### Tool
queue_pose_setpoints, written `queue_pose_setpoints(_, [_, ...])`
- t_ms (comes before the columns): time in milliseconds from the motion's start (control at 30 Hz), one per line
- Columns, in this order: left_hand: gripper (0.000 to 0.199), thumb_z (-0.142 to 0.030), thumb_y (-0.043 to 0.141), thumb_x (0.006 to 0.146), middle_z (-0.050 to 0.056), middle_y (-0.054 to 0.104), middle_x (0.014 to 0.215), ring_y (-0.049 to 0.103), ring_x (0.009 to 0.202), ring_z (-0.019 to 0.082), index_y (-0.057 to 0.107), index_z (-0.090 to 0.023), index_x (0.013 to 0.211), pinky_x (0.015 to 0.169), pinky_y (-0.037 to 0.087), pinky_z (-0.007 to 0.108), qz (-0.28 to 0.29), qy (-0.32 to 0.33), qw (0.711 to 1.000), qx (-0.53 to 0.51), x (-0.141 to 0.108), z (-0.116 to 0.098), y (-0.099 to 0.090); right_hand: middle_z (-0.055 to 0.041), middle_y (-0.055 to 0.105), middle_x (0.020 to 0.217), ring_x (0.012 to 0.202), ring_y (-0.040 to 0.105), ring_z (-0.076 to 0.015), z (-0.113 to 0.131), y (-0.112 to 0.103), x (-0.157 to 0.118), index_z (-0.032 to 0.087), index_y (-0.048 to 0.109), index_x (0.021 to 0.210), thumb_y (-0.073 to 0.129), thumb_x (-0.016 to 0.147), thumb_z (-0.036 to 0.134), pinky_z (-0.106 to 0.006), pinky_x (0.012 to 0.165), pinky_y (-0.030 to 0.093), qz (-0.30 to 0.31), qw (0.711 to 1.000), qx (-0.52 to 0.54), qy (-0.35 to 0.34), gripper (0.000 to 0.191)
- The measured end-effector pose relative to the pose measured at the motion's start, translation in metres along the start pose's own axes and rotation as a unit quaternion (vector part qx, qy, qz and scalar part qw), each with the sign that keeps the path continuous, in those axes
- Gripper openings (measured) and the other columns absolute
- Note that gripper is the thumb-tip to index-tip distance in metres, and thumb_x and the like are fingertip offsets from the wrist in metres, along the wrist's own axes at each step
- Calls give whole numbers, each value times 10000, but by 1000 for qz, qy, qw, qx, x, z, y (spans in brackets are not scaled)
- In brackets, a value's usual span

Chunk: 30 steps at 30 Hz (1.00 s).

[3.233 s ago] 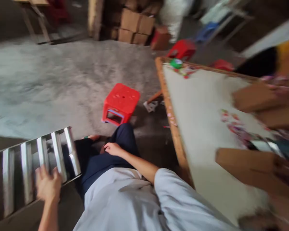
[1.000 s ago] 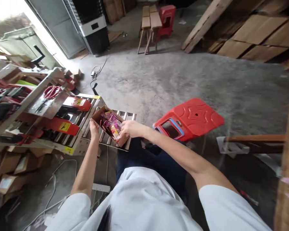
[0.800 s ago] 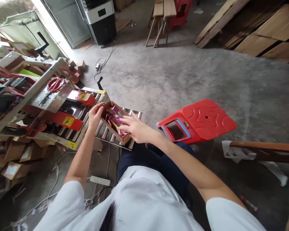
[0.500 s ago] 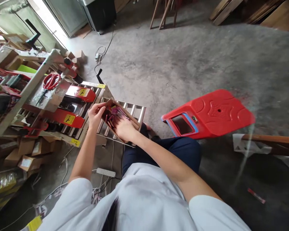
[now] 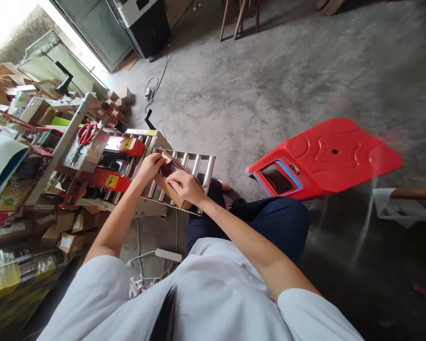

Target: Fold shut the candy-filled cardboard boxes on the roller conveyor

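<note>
A small open cardboard box (image 5: 171,193) rests on the metal rollers (image 5: 197,166) of a conveyor in front of me. Its inside shows dark purplish contents, mostly covered by my fingers. My left hand (image 5: 152,166) grips the box's left end, fingers closed on the upper edge. Across the opening, my right hand (image 5: 187,186) has its fingers bent and pressed together at the edge nearest me, pinching the cardboard there.
Left of the box stands a carton sealing machine with red guides (image 5: 114,180); red-handled scissors (image 5: 87,134) lie on top. Cartons (image 5: 71,239) are piled below it. A red plastic stool (image 5: 326,156) is at right. A power strip (image 5: 168,255) lies on the floor.
My right hand has come up out of the box to its near edge. My left hand has shifted inward along the box's end. The view has turned slightly left.
</note>
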State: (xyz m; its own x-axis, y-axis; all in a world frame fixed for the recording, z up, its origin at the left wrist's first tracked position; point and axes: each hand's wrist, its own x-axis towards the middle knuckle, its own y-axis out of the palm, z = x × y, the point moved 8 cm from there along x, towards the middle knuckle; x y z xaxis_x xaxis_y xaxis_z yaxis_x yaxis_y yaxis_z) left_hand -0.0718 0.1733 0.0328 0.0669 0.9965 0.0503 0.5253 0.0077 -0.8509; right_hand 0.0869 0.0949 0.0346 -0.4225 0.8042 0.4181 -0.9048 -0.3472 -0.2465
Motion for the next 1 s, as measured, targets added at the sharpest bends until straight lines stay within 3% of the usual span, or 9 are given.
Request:
queue_pose_setpoints(133, [213, -230, 505, 909, 192, 621, 1126, 525, 1141, 351, 617, -141, 1067, 1034, 362, 490, -142, -63, 980, 127, -9, -10, 6, -60, 719, 1110, 1095, 633, -188, 27, -23, 2, 202, 694, 1087, 441, 1003, 228, -361, 1031, 474, -35, 999, -30, -19, 268])
queue_pose_setpoints(233, [381, -152, 432, 907, 202, 575, 1280, 472, 1258, 364, 539, -142, 1272, 1097, 324, 544, -175, -105, 972, 118, -15, -2, 8, -129, 610, 1357, 1327, 495, -270, 27, -42, 0, 168, 569, 1361, 490, 986, 264, -492, 1168, 351, -88, 985, -144, 25, 395])
queue_pose_setpoints(400, [637, -40, 417, 814, 168, 588, 1252, 560, 1194, 269, 392, -145, 1442, 1105, 401, 464, -252, -122, 959, -42, -16, 31, -4, -240, 467, 1495, 1420, 408, -347, 3, 5, -25, 0, 438, 1472, 698, 872, 343, -492, 1238, 261, 80, 974, -210, 36, 739])
queue_pose_setpoints(533, [568, -113, 378, 889, 165, 520, 1355, 502, 1306, 226, 374, -147, 1456, 1174, 350, 411, -365, -80, 920, -114, -43, 22, -12, -269, 423, 1516, 1448, 355, -386, 0, 18, -37, -35, 435, 1463, 723, 853, 389, -515, 1260, 180, 85, 975, -205, 19, 797])
queue_pose_setpoints(600, [506, -275, 387, 971, 168, 473, 1443, 436, 1385, 245, 377, -167, 1466, 1208, 294, 436, -304, -19, 949, -80, -57, -8, 3, -278, 451, 1492, 1434, 377, -387, -1, 10, -35, -40, 454, 1441, 754, 823, 337, -516, 1249, 203, 74, 983, -168, 22, 784])
queue_pose_setpoints(667, [573, -472, 332, 1006, 161, 427, 1517, 395, 1430, 260, 328, -199, 1510, 1229, 245, 469, -156, 66, 985, -34, -72, -43, 31, -250, 510, 1453, 1403, 431, -361, -3, -2, -33, 7, 520, 1389, 777, 772, 258, -505, 1228, 258, 76, 993, -93, 19, 714])
queue_pose_setpoints(767, [817, -708, 230, 945, 173, 299, 1606, 280, 1499, 308, 173, -199, 1581, 1248, 141, 535, 18, 160, 986, 40, -101, -81, 62, -143, 647, 1321, 1258, 586, -277, -18, -25, -34, 137, 586, 1316, 687, 808, 253, -466, 1127, 424, 69, 990, 112, 41, 531])
queue_pose_setpoints(900, [1144, -863, 526, 724, 220, 171, 1636, 82, 1527, 425, 231, -157, 1575, 1226, 77, 618, 83, 163, 970, 161, -115, -95, 74, -73, 732, 1123, 1096, 678, -220, -67, -74, -50, 213, 587, 1272, 637, 849, 350, -439, 1036, 504, -124, 943, 263, 162, 447])
queue_pose_setpoints(1000, [994, -707, 604, 795, 217, 171, 1637, 86, 1531, 408, 296, -143, 1554, 1229, 98, 608, 79, 124, 968, 203, -103, -88, 78, -65, 748, 1018, 1016, 701, -215, -89, -93, -70, 210, 623, 1184, 713, 796, 400, -443, 1018, 516, -178, 926, 253, 217, 442])
